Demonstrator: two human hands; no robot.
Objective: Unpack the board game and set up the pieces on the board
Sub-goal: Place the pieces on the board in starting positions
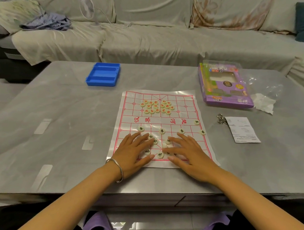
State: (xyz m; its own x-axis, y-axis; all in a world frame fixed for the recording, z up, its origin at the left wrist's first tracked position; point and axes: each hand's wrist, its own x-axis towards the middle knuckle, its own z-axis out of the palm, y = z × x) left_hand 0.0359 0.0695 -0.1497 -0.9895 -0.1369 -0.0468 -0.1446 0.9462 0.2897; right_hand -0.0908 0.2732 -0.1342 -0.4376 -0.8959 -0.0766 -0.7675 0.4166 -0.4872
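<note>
left hand [132, 153]: fingers straight, flat on near black pcs [161, 131]
right hand [186, 150]: fingers spread, likewise
board [186, 111]: red pcs [157, 106] clustered far side (blue box [102, 75] on desk [60, 119])

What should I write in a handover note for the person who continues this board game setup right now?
Left hand: open, fingers flat on the bunch of black-lettered pieces at the near edge of the board.
Right hand: open, flat on the same bunch.
Done: board spread on the table; blue case open and apparently empty, far left; purple box far right. Five black-lettered pieces lie spread across the near half.
Left: red-lettered pieces sit in a heap on the far half; place them, and the bunch under the hands.
</note>
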